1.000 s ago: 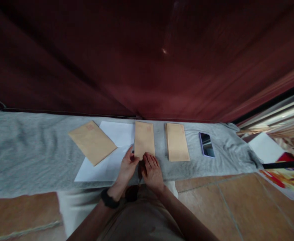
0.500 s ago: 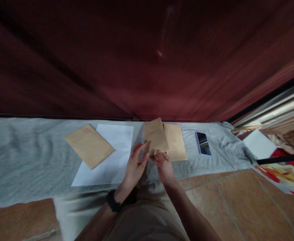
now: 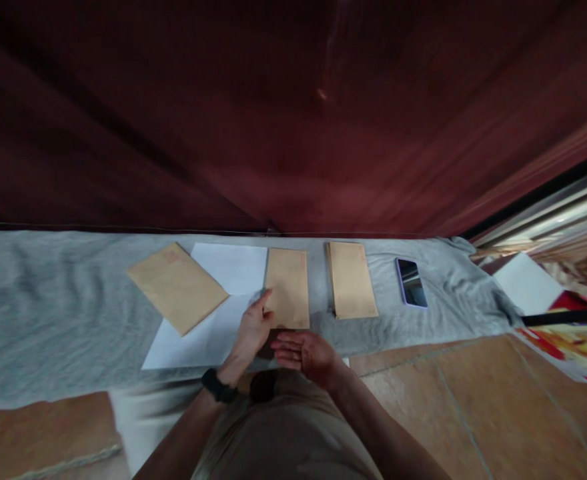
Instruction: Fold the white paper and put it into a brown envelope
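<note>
A brown paper envelope (image 3: 288,287) lies flat in front of me with faint red print at its upper right. My left hand (image 3: 254,327) is at its left edge, index finger and thumb apart, a fingertip resting on or just over the paper. Below the envelope's near edge, my right hand (image 3: 307,357) is turned palm up, fingers stretched out and holding nothing. White paper sheets (image 3: 198,347) lie to the left, partly under another brown envelope (image 3: 178,290) set at a slant. A small stack of brown envelopes (image 3: 353,280) lies on the right.
Grey cloth (image 3: 63,320) covers the narrow surface, which ends at a dark red panel (image 3: 293,167). A phone (image 3: 411,283) lies right of the stack. Beyond the cloth's right end are a white item (image 3: 527,283) and a colourful printed package (image 3: 573,343). The floor (image 3: 413,400) is tiled.
The envelope that was held up and tilted in both hands now lies flat, a little left of before. My right hand has let go and drawn back toward me, turning palm up.
</note>
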A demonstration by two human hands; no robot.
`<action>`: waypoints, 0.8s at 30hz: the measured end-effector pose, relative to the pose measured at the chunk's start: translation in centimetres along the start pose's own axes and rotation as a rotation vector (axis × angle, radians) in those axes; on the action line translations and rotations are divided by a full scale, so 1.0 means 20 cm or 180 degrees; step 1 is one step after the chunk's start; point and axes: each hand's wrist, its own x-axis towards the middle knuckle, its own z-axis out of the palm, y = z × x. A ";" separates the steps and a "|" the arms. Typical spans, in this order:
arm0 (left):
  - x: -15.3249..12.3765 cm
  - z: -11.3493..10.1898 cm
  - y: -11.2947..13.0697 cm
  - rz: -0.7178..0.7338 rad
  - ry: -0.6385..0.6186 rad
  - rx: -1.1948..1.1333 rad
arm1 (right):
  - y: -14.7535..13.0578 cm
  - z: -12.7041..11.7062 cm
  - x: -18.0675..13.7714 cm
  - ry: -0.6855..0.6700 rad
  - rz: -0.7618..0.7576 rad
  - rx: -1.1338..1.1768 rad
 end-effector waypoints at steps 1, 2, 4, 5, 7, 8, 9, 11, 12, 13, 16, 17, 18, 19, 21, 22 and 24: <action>0.00 0.00 0.00 0.0085 0.0007 0.0170 | -0.01 -0.02 -0.02 0.0031 -0.0265 -0.0490; -0.01 0.00 0.01 0.0190 0.0047 0.0334 | -0.02 -0.04 -0.04 0.0132 -0.0722 -0.1061; -0.03 0.00 0.02 0.0386 0.0146 0.0670 | -0.04 -0.08 -0.06 0.0354 -0.1880 -0.2409; -0.05 0.00 0.03 0.0444 0.0177 0.0852 | -0.04 -0.10 -0.07 0.0385 -0.2373 -0.3117; -0.08 -0.01 0.07 0.0439 0.0188 0.1287 | -0.05 -0.14 -0.07 0.0284 -0.2967 -0.4335; -0.10 -0.02 0.09 0.0397 0.0187 0.1531 | -0.04 -0.15 -0.06 0.0224 -0.3089 -0.4769; -0.11 -0.04 0.11 0.0380 0.0197 0.1768 | -0.04 -0.17 -0.05 0.0194 -0.3149 -0.5079; -0.09 -0.06 0.16 0.0547 0.0219 0.2088 | -0.02 -0.19 -0.04 0.0233 -0.3187 -0.5401; -0.06 -0.07 0.18 0.0751 0.0218 0.2133 | -0.01 -0.20 -0.03 0.0271 -0.3194 -0.5461; -0.01 -0.07 0.19 0.1026 0.0179 0.2099 | 0.00 -0.20 -0.03 0.0301 -0.3205 -0.5488; 0.23 -0.04 0.22 0.1850 -0.0096 0.1857 | 0.02 -0.20 -0.02 0.0368 -0.3263 -0.5484; 0.32 -0.02 0.23 0.2046 -0.0216 0.1855 | 0.02 -0.20 -0.02 0.0376 -0.3275 -0.5478; 0.42 0.00 0.22 0.2158 -0.0312 0.1894 | 0.01 -0.20 -0.02 0.0374 -0.3278 -0.5473; 0.51 0.02 0.22 0.2221 -0.0398 0.1950 | 0.01 -0.19 -0.02 0.0371 -0.3274 -0.5466; 0.66 0.05 0.20 0.2265 -0.0638 0.2122 | 0.01 -0.19 -0.03 0.0369 -0.3258 -0.5435; 0.72 0.06 0.19 0.2292 -0.0785 0.2212 | 0.00 -0.19 -0.03 0.0372 -0.3250 -0.5410; 0.79 0.08 0.17 0.2362 -0.0999 0.2381 | 0.00 -0.19 -0.03 0.0374 -0.3229 -0.5361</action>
